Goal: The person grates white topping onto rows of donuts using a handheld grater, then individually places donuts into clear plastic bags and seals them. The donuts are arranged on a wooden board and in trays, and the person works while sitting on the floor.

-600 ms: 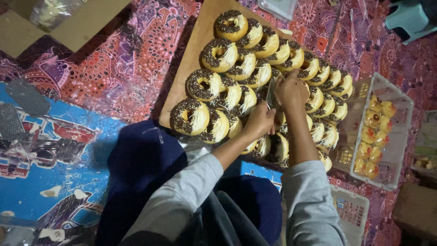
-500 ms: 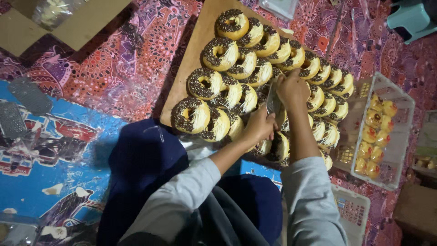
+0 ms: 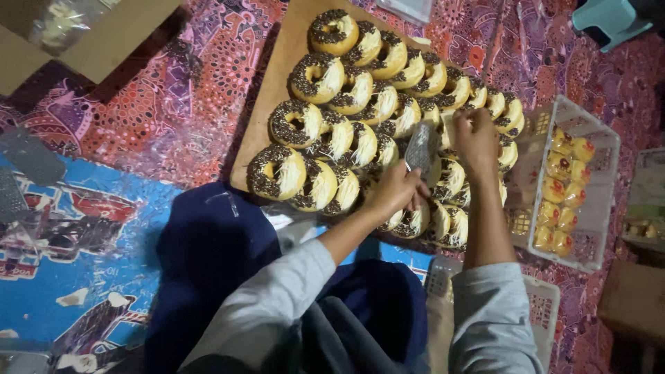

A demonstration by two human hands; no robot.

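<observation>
Little is changed since the earlier frames: the small metal grater [image 3: 420,147] is kept above the doughnuts [image 3: 346,138] on the wooden board [image 3: 273,90], gripped by left hand [image 3: 396,190]. Right hand [image 3: 476,131] is clenched; its contents cannot be told. Knuckles could smear icing if lowered.

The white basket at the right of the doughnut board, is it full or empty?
Partly full. The white basket holds a few small yellowish pastries along one side; the rest of its mesh floor shows bare.
</observation>
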